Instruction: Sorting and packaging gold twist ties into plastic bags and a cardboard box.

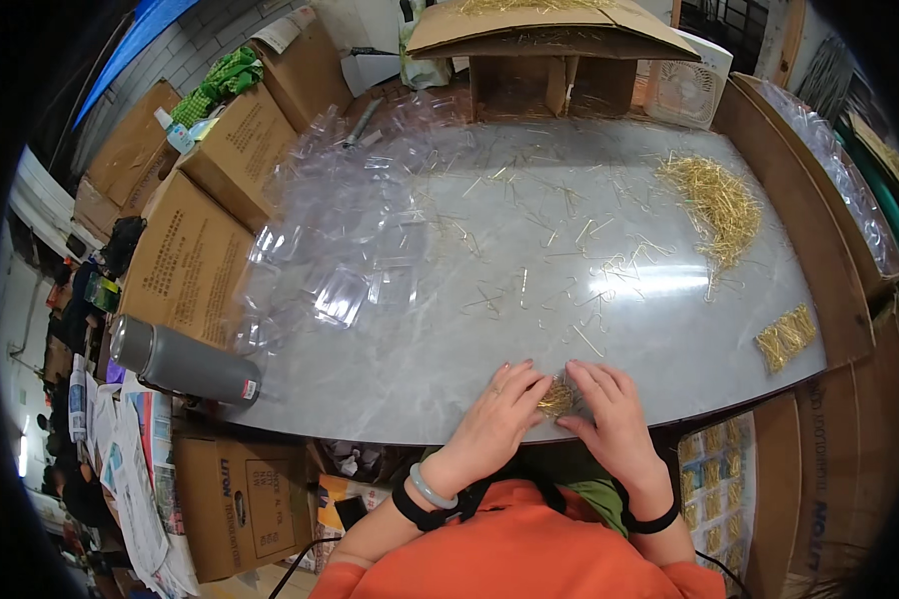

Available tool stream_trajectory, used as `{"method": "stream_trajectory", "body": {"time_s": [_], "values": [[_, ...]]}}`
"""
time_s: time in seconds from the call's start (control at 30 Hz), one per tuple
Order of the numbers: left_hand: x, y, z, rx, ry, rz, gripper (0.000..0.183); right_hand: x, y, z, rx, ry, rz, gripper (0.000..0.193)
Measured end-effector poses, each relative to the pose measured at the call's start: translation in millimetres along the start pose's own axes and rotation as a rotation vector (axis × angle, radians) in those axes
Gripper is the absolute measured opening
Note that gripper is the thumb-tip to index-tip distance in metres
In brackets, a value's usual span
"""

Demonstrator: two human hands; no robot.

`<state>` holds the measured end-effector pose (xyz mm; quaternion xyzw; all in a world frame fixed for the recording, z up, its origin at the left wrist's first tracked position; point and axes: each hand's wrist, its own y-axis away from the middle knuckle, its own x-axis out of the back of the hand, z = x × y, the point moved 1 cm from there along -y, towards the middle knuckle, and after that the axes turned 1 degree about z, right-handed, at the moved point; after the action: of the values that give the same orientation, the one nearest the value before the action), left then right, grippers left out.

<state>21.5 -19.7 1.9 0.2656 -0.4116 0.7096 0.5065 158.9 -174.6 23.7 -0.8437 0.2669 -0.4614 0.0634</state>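
Note:
A small bundle of gold wire hooks (556,398) lies at the table's front edge, between my two hands. My left hand (504,407) presses against its left side with bent fingers. On the other side my right hand (609,407) closes in, fingers curved over it and thumb below. My fingers partly cover the bundle. Loose gold hooks (619,268) are strewn over the grey tabletop (449,349) beyond my hands. A large heap of gold hooks (714,205) sits at the back right, and a neat rectangular bundle (786,337) lies near the right edge.
Clear plastic boxes (340,295) crowd the table's left side. A grey bottle (185,361) lies tilted at the left front edge. Cardboard boxes (185,265) line the left, a cardboard wall (799,190) the right. An open carton (549,85) and white fan (687,85) stand behind.

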Motion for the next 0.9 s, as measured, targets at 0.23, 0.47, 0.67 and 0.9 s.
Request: {"method": "stream_trajectory", "body": {"time_s": [0.23, 0.47, 0.67, 0.9], "values": [[-0.8, 4.7, 9.3, 0.027, -0.006, 0.075, 0.060, -2.1, -1.6, -10.6, -0.070, 0.111, -0.031, 0.053], [-6.6, 4.7, 7.1, 0.032, -0.028, 0.112, 0.057, 1.7, 10.4, -17.7, -0.406, -0.390, 0.054, 0.037], [-1.2, 3.6, 10.1, 0.032, -0.035, 0.101, 0.056, 5.5, 8.2, -16.2, -0.156, 0.100, 0.111, 0.039], [-1.9, 5.5, 6.1, 0.018, -0.030, 0.093, 0.058, -2.6, -1.5, -14.0, -0.175, 0.023, 0.136, 0.045]]}}
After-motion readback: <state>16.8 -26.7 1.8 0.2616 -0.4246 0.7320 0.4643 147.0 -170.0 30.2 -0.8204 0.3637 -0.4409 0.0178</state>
